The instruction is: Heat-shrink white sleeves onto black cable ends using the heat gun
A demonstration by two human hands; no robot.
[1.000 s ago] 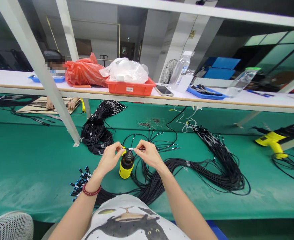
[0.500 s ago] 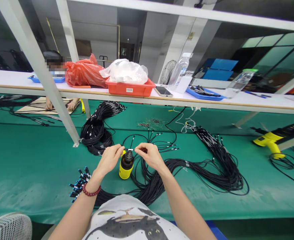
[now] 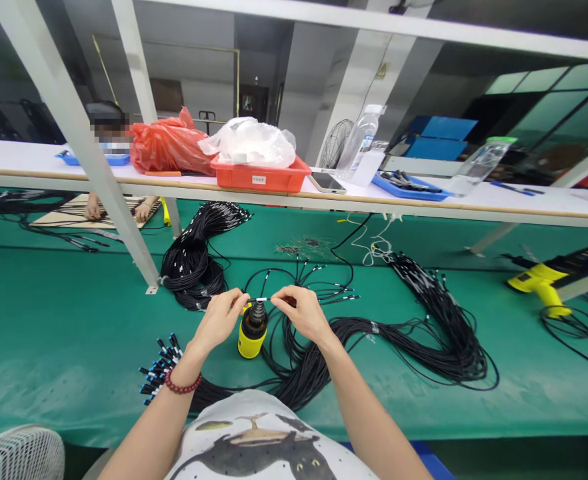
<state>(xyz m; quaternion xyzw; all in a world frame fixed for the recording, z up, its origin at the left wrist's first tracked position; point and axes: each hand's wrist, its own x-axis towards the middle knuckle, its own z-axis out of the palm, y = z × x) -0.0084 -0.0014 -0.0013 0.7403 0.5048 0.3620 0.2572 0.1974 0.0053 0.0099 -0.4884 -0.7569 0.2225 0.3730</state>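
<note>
Black cable [image 3: 260, 299] pinched over a yellow tool [image 3: 252, 341], wire heaped all around

In the head view, the left hand [image 3: 220, 315] and right hand [image 3: 301, 312] each have a grip closed on the cable between thumb and fingers, its white band in the gap. The cable runs nearly level just above the tool's dark nozzle; whether they touch, I cannot tell.

The tool stands upright on the green counter [image 3: 74, 300], crowding the space beneath the cable. A thick cable bundle [image 3: 309, 373] passes in front of it and under the right forearm, its blue-tipped ends [image 3: 161, 367] beside the left forearm. A second bundle [image 3: 191, 270] lies beyond the left hand; loose cable ends [image 3: 319, 283] fan out behind the right.

A white post [image 3: 87, 143] rises at left, partly blocking the view of a co-worker's hands [image 3: 93, 208] at a board. Above the counter's rear, a shelf [image 3: 14, 153] carries a red bag [image 3: 169, 143], a red tray [image 3: 237, 177] and a phone [image 3: 328, 181]. A yellow hand tool [image 3: 539, 279] lies far right.
</note>
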